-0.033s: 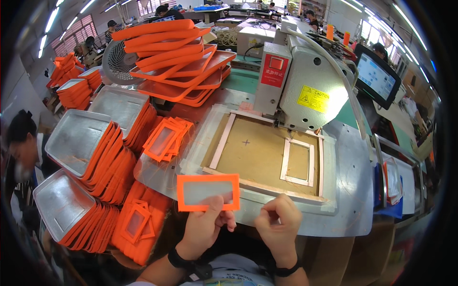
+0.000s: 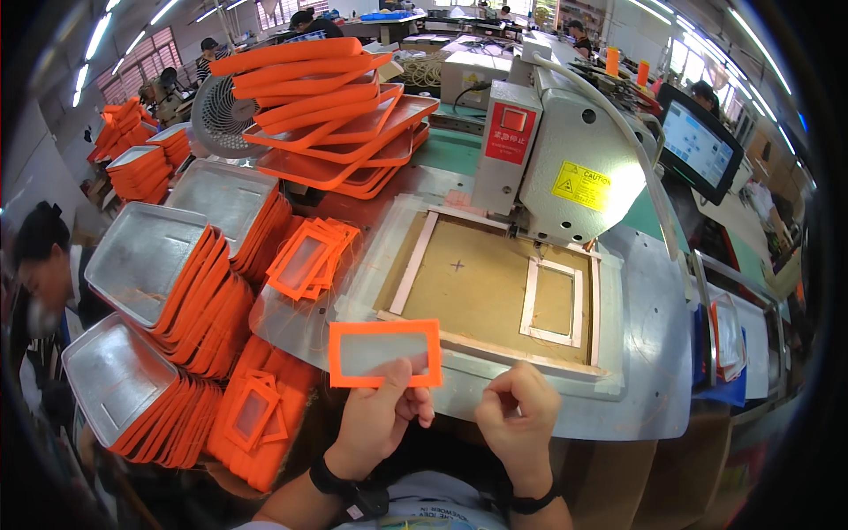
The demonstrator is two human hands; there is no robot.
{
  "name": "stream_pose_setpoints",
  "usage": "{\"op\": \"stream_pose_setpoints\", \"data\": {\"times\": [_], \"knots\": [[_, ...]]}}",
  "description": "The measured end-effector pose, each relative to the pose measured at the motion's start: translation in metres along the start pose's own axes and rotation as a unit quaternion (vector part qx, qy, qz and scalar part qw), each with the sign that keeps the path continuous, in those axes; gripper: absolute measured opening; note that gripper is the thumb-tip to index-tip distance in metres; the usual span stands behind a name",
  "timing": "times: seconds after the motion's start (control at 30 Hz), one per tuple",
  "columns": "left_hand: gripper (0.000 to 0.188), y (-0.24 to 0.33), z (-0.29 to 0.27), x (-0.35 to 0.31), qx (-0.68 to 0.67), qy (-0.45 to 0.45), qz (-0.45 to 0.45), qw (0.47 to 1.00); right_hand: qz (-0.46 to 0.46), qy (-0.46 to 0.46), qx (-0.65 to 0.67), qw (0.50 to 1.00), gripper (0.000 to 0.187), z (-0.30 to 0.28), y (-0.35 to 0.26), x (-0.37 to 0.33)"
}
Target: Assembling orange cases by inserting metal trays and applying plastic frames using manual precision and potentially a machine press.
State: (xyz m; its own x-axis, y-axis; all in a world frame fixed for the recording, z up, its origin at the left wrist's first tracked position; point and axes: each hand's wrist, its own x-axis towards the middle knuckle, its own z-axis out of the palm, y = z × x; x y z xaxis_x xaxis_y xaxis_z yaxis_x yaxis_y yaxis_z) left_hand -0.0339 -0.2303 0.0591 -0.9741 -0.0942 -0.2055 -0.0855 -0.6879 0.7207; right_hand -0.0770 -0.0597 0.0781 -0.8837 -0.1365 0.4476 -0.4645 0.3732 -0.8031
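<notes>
Pinched between the thumb and fingers of my left hand (image 2: 382, 415) is a small rectangular panel (image 2: 371, 356) with an orange fabric border and a translucent window. It is held up in front of the sewing machine's metal plate (image 2: 649, 353). My right hand (image 2: 521, 411) is raised to the right of the panel, apart from it, thumb and fingertips pressed together; anything between them is too small to make out. Beyond both hands lies a tan template (image 2: 477, 283) with pale strips around its edge and a smaller pale rectangular frame (image 2: 577, 305) on its right side, under the machine head (image 2: 574, 150).
Several stacks of orange-edged clear panels (image 2: 146, 261) stand at the left, and a tall pile of orange trays (image 2: 309, 115) rises behind. Loose small orange frames (image 2: 309, 261) lie on the plate's left part. A screen (image 2: 698, 146) stands at the right; a person (image 2: 44, 265) is at far left.
</notes>
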Motion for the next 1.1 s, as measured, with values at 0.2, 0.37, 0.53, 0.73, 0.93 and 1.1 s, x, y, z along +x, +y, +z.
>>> {"op": "stream_pose_setpoints", "data": {"times": [0.2,0.37,0.53,0.73,0.93,1.1], "knots": [[0.044,0.009,0.001,-0.001,0.004,0.004,0.002,1.0,0.035,-0.047,0.048,0.997,0.009,0.009,-0.018,0.004],[0.045,0.004,0.003,0.0,-0.007,-0.003,-0.016,1.0,0.062,-0.114,0.143,0.981,0.01,0.017,-0.009,-0.001],[0.043,-0.004,0.002,-0.003,0.005,-0.012,-0.018,1.0,0.13,-0.111,0.278,0.945,0.006,0.025,-0.006,-0.005],[0.036,-0.008,0.003,-0.004,0.018,-0.032,-0.013,0.999,0.094,-0.087,0.176,0.976,0.007,0.019,-0.005,-0.005],[0.034,-0.005,0.009,-0.007,0.197,0.014,0.055,0.979,-0.016,-0.061,-0.011,0.998,0.008,0.001,0.017,-0.001],[0.042,0.01,0.008,-0.003,0.652,-0.039,0.39,0.649,0.205,-0.071,0.288,0.933,0.019,-0.009,0.009,-0.001]]}}
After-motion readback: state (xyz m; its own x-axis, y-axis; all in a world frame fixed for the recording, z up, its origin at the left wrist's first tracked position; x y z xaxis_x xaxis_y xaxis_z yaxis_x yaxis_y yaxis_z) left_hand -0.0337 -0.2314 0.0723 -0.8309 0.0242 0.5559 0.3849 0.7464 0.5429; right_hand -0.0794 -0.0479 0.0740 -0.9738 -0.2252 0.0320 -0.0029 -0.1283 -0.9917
